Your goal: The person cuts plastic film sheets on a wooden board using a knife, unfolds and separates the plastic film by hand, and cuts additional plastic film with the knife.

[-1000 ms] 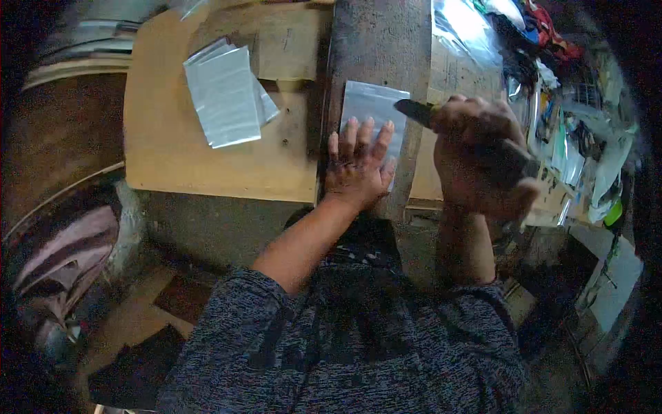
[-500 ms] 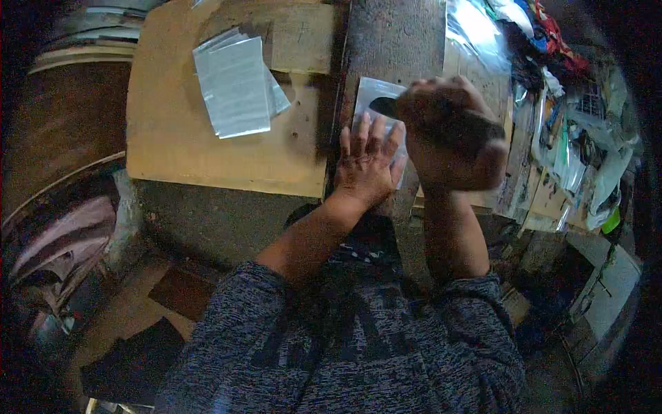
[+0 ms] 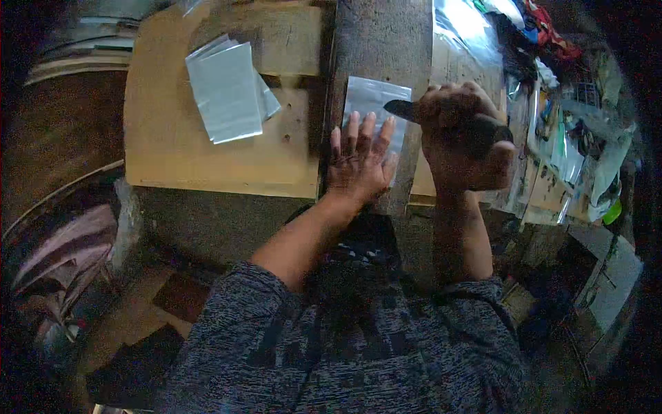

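Note:
My left hand (image 3: pixel 358 162) lies flat with fingers spread on a whitish plastic sheet or bag (image 3: pixel 365 93). The sheet rests on a dark wooden board (image 3: pixel 386 41), and my palm hides its lower part. To the right, my right hand (image 3: pixel 465 138) is a closed fist above the board's right edge. It grips a dark tool (image 3: pixel 400 108) whose flat, blade-like end sticks out leftward over the sheet's right side. Fingers cover most of this tool, and a dark end (image 3: pixel 507 133) shows at the other side of the fist.
A small stack of similar whitish sheets (image 3: pixel 224 93) lies on the pale wooden tabletop (image 3: pixel 165 138) at left. Shiny clear plastic (image 3: pixel 469 31) is at top right. Cloths and plastic pieces (image 3: pixel 552 34) crowd the right side. Pinkish cloth (image 3: pixel 76 238) hangs lower left.
My right hand has moved right relative to the sheet, drawing the tool's dark end away from its middle. My left hand stays flat on the sheet. The whole view has shifted slightly.

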{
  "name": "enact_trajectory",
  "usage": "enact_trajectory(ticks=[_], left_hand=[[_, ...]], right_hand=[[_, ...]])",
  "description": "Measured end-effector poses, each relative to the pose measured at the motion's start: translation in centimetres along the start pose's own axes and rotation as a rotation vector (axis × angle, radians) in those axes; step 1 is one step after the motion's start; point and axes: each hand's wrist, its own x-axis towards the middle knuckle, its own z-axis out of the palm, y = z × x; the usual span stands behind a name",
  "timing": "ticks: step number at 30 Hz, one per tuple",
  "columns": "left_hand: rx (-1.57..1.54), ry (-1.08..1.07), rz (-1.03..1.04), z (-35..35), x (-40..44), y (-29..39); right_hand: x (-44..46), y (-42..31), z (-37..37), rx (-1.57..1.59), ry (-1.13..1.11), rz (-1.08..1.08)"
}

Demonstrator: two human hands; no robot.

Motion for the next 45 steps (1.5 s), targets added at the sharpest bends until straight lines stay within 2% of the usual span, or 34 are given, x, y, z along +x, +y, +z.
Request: enact_trajectory(ticks=[2, 5, 7, 8, 10, 11, 14, 15, 19, 20, 22, 26, 30, 31, 33, 34, 35, 38, 39, 41, 44, 45], left_hand=[[-0.002, 0.005, 0.002, 0.0, -0.2, -0.1], [0.022, 0.032, 0.014, -0.2, -0.1, -0.1], [0.028, 0.002, 0.006, -0.2, -0.4, 0.1], [0.043, -0.007, -0.005, -0.2, 0.0, 0.1], [0.05, 0.02, 0.006, -0.2, -0.1, 0.1], [0.058, 0.045, 0.01, -0.1, -0.1, 0.0], [0.06, 0.012, -0.007, -0.6, -0.1, 0.2], [0.062, 0.017, -0.006, -0.6, -0.2, 0.1], [0.032, 0.046, 0.075, -0.1, -0.8, -0.4], [0.031, 0.044, 0.087, 0.1, -0.9, -0.4], [0.022, 0.051, 0.086, -0.3, -0.6, -0.3], [-0.016, 0.131, 0.06, -0.7, -0.6, -0.2], [0.027, 0.098, 0.083, -0.5, -1.1, -0.6], [0.011, 0.064, 0.072, 0.1, -1.1, -0.6], [-0.009, 0.032, 0.062, 0.4, -1.2, -0.7], [-0.025, 0.093, 0.053, 0.1, -1.1, -0.6], [-0.038, 0.158, 0.044, -0.1, -0.8, -0.6], [-0.039, 0.106, 0.066, -0.4, -0.4, -0.5], [-0.038, 0.109, 0.065, -0.4, -0.3, -0.6], [-0.076, 0.15, 0.073, -0.3, -0.6, -0.5], [-0.019, 0.07, 0.109, -0.3, -0.7, -0.5], [-0.021, 0.07, 0.114, -0.2, -0.9, -0.5]], right_hand=[[0.0, -0.5, -0.1, -0.047, 0.042, 0.018], [-0.6, -0.6, -1.3, 0.061, -0.094, -0.188], [-0.6, -0.7, -2.1, -0.024, -0.029, -0.05], [-0.6, -1.0, -2.0, -0.025, -0.034, -0.057], [-1.0, -2.0, -1.5, 0.004, 0.11, 0.0], [-0.9, -1.9, -2.4, -0.056, -0.055, -0.103], [-0.9, -1.5, -3.1, 0.02, -0.099, -0.037], [-1.0, -1.4, -2.0, 0.063, 0.115, -0.008], [-0.8, -1.3, -2.2, 0.04, 0.113, -0.013], [-0.8, -1.5, -2.5, 0.025, -0.028, -0.025], [-0.9, -1.6, -1.8, 0.017, -0.173, -0.031], [-2.3, -0.5, 1.0, 0.215, -0.067, -0.039], [-2.0, 0.8, 2.0, 0.342, -0.368, -0.006], [-2.4, 0.6, 2.8, 0.339, -0.307, -0.007], [-1.9, 1.2, 1.6, 0.037, -0.252, 0.114], [-1.6, 1.5, 1.0, -0.108, -0.239, 0.18], [-0.5, 2.6, 0.3, 0.044, -0.335, 0.072], [-1.1, 1.6, 0.9, 0.176, -0.262, 0.091], [-1.3, 1.0, 1.3, 0.215, -0.255, 0.034], [-1.9, -0.1, 2.4, 0.019, -0.13, 0.061], [-1.0, 0.3, 1.2, -0.042, -0.074, 0.156], [-0.8, 0.1, 1.5, -0.02, 0.0, 0.128]])
